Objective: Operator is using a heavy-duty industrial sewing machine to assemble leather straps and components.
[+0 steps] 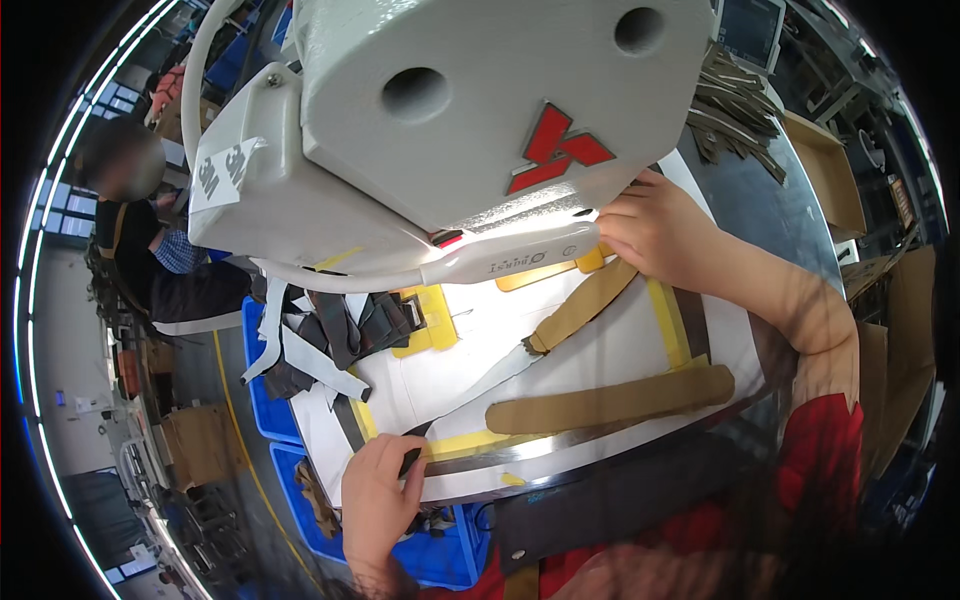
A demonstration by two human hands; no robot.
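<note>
My left hand (382,495) is at the front-left edge of the white work surface (430,375), fingers closed on the dark end of a long pale strip (480,385). That strip runs up to a brown fabric strip (580,305), whose upper end my right hand (640,225) grips beside the lamp bar under the white machine head (450,120); its fingertips are partly hidden there. A second brown strip (610,398) lies flat along the front of the surface, over yellow tape. A yellow plate (425,320) sits behind.
Dark and pale strips (330,335) are heaped at the left, above blue bins (290,460). Olive strips (730,110) lie on the metal table at the back right. Cardboard boxes (900,350) stand right. A seated co-worker (165,260) is at the left.
</note>
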